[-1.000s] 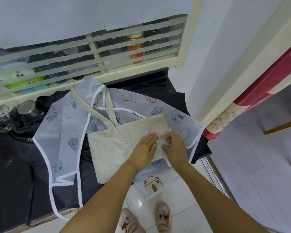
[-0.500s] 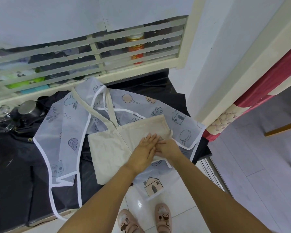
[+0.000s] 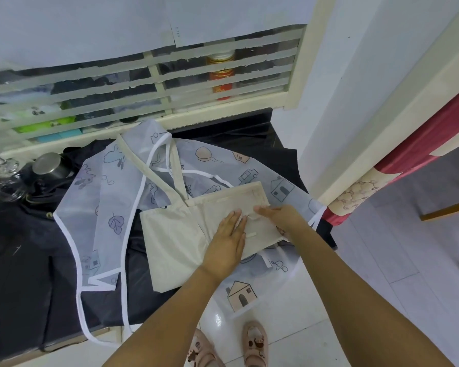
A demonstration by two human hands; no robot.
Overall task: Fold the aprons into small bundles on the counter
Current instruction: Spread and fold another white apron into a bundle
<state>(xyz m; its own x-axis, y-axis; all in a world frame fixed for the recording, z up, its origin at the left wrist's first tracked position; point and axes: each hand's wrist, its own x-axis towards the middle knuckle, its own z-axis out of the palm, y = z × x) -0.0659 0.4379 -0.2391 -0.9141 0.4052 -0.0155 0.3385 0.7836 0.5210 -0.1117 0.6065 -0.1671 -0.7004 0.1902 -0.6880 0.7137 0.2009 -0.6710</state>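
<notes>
over the translucent printed plastic apron [image 3: 104, 207] on the black counter [image 3: 239, 128], the half-folded beige cloth apron [image 3: 175, 247] lay long roughly left to right, the left hand [image 3: 227, 245] pressing flat with straight fingers on its middle, the right hand [image 3: 281, 217] at its right end, pinching or not i could not tell.

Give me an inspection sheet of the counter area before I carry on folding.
Surface: black counter, mostly under dark cloth.
Job's things: beige apron part-folded, lying on translucent printed apron, which overhangs the front edge.
Clutter: metal pot and glassware at left.
Grips: left hand flat on beige apron; right hand at its tie, pinch unclear.
Cables: nothing seen.
Surroundings: slatted window, red curtain, tiled floor.
</notes>
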